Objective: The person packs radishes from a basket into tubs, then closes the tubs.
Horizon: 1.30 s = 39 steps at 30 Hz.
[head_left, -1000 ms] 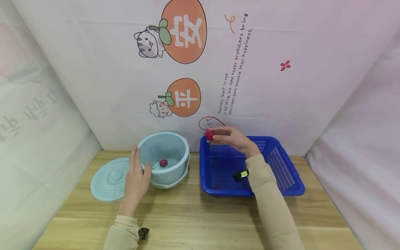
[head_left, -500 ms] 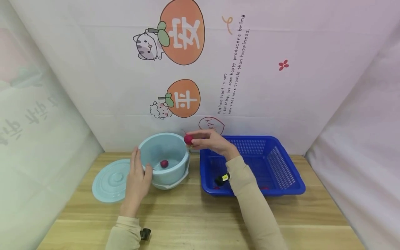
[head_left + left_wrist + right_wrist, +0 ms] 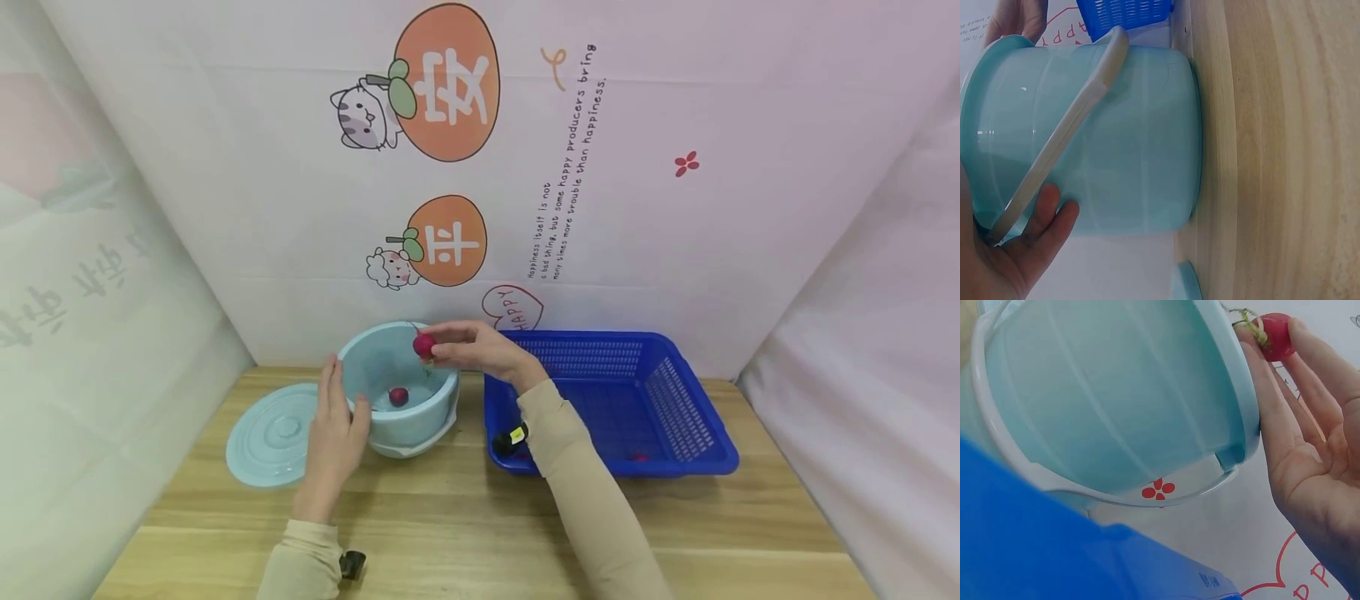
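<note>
Radish (image 3: pixel 423 346) pinched in right-hand fingers (image 3: pixel 450 350) above bucket rim (image 3: pixel 450 377), left fingers (image 3: pixel 330 387) spread.

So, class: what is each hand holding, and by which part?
The right hand pinches a radish by its round body in its fingertips. The left hand steadies the bucket by its outer wall.

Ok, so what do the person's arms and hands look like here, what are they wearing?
Both arms are in long, plain beige sleeves that end at the wrist. The left hand and right hand are bare, with no gloves or rings visible. A small black device sits under each wrist; the right one carries a yellow label. No cables show.
</note>
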Each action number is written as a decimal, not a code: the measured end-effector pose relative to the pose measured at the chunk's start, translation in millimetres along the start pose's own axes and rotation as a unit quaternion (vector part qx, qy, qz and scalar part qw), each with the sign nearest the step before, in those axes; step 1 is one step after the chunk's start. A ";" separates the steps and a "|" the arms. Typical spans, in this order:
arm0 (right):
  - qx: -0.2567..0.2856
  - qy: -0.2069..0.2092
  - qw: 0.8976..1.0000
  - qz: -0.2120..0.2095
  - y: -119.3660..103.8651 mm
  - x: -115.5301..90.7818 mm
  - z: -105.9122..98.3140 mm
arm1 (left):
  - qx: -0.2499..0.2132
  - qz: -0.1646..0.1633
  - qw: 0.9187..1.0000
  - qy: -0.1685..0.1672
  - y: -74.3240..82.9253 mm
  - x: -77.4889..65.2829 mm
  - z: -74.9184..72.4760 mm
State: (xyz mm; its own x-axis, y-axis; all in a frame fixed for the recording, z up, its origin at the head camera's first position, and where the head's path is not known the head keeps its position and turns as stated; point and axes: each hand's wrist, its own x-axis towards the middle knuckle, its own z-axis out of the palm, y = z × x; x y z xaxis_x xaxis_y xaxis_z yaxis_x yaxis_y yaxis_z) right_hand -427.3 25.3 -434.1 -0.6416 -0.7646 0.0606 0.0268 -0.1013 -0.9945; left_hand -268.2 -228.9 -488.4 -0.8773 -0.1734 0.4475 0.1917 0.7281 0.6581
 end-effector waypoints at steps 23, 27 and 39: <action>-0.074 0.003 0.997 0.000 -6.4 -2.6 3.0 | -0.003 0.001 1.000 0.002 4.7 3.4 -0.5; -0.122 0.016 0.992 -0.015 -8.4 -4.0 3.0 | -0.008 0.003 1.000 0.003 4.3 4.7 1.1; -0.167 0.036 0.985 -0.028 -2.4 -5.0 6.3 | -0.008 -0.004 1.000 0.001 2.4 1.9 2.0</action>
State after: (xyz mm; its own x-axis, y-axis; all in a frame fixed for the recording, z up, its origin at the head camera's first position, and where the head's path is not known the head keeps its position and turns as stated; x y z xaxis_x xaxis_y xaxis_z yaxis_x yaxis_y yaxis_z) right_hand -419.3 25.3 -431.5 -0.6873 -0.7161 0.1214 -0.2562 0.0827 -0.9631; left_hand -270.3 -226.2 -487.2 -0.8776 -0.1803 0.4441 0.1926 0.7158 0.6712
